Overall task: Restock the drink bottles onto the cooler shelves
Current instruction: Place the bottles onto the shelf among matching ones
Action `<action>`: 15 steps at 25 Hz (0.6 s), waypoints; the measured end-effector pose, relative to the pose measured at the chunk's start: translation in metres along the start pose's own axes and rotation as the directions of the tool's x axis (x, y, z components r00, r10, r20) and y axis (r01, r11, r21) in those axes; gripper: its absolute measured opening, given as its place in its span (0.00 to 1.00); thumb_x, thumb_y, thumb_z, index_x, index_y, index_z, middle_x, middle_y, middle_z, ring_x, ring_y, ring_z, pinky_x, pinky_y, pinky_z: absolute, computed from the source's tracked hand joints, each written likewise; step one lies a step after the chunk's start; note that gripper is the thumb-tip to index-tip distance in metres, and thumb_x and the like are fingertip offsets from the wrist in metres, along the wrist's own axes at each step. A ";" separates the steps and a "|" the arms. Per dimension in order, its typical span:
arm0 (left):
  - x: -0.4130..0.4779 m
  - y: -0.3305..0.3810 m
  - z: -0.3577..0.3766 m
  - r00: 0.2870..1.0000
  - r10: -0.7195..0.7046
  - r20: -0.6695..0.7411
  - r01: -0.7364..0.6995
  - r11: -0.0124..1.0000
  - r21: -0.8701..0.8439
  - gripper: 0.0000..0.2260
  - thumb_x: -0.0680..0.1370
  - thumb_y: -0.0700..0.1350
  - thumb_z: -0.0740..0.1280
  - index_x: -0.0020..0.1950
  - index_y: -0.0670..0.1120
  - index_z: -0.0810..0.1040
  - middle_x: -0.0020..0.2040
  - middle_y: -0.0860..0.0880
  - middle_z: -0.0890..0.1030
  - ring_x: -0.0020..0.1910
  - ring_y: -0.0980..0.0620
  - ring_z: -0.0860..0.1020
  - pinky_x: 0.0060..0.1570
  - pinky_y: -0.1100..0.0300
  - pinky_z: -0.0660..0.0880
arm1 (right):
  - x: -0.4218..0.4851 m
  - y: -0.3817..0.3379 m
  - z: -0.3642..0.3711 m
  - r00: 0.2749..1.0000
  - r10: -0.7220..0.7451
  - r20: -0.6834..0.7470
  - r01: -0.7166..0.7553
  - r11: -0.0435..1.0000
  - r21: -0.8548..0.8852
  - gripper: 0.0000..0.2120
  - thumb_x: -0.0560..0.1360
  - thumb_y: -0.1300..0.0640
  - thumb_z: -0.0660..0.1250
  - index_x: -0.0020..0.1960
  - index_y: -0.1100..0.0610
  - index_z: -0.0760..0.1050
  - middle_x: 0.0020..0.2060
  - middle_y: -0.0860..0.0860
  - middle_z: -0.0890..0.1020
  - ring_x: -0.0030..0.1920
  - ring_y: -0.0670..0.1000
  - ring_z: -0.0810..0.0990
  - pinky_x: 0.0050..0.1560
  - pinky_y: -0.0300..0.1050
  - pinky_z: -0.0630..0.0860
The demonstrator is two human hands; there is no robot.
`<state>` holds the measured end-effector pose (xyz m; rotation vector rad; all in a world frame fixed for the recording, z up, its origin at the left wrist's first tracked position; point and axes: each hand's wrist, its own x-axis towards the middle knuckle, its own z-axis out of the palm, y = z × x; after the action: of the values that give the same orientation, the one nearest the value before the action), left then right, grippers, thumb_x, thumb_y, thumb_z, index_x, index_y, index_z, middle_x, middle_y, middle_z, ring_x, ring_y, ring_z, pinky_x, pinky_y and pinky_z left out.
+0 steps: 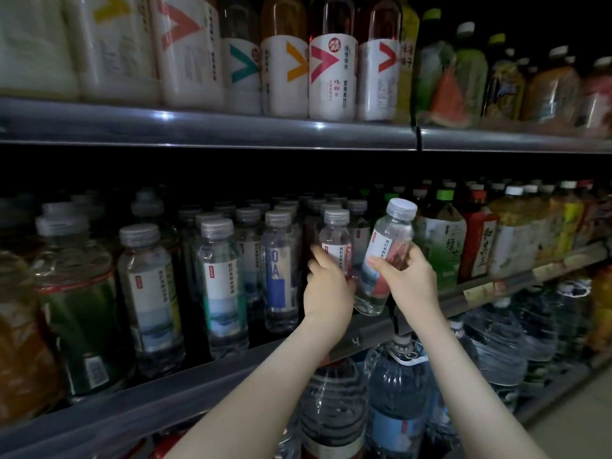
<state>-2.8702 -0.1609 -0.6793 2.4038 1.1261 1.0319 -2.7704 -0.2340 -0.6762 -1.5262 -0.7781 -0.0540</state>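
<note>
Nearest, below the forearms: large water jugs (394, 392) on the bottom tier, untouched. Above them, at the lip of the middle shelf (198, 376): wraps the left hand (326, 281) round the lower body of an upright bottle (336, 236) in the front row, probably to steady it or press it back and open a slot. Just right of that: clamps the tilted bottle (390, 246) between thumb and curled fingers of the right hand (409, 276), cap leaning right, base clear of the shelf lip, apparently angled to slide in beside the upright one. Lies above and left of the right palm, close to the left hand. Behind: rows of matching bottles (218, 279). Farthest up: white-labelled bottles (331, 71) on the upper shelf (231, 127).
</note>
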 end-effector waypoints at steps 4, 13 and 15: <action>-0.002 -0.013 0.003 0.985 0.084 -0.151 -0.045 0.969 0.244 0.48 0.74 0.54 0.71 0.74 0.31 0.41 0.65 0.38 0.70 0.57 0.49 0.77 0.48 0.65 0.75 | -0.001 -0.005 0.014 1.000 -0.012 0.016 0.012 1.000 0.000 0.20 0.69 0.52 0.75 0.59 0.53 0.75 0.47 0.44 0.81 0.48 0.45 0.79 0.45 0.36 0.73; -0.016 -0.045 0.008 0.893 0.338 -0.297 -0.193 0.884 0.427 0.49 0.63 0.54 0.79 0.74 0.39 0.57 0.57 0.30 0.75 0.50 0.38 0.79 0.43 0.54 0.80 | 0.000 -0.002 0.042 0.983 0.034 0.178 -0.019 0.996 -0.088 0.20 0.75 0.53 0.69 0.65 0.52 0.71 0.52 0.49 0.80 0.53 0.51 0.78 0.50 0.41 0.72; -0.015 -0.046 0.008 0.892 0.334 -0.303 -0.183 0.882 0.435 0.48 0.62 0.57 0.78 0.74 0.41 0.58 0.57 0.31 0.76 0.50 0.38 0.79 0.43 0.54 0.79 | 0.002 0.000 0.043 0.972 0.034 0.232 -0.015 0.997 -0.081 0.24 0.76 0.52 0.68 0.70 0.51 0.66 0.58 0.51 0.79 0.58 0.53 0.77 0.54 0.43 0.72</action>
<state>-2.8962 -0.1417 -0.7167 2.8225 1.2495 1.5306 -2.7865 -0.1941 -0.6812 -1.6357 -0.9531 0.1168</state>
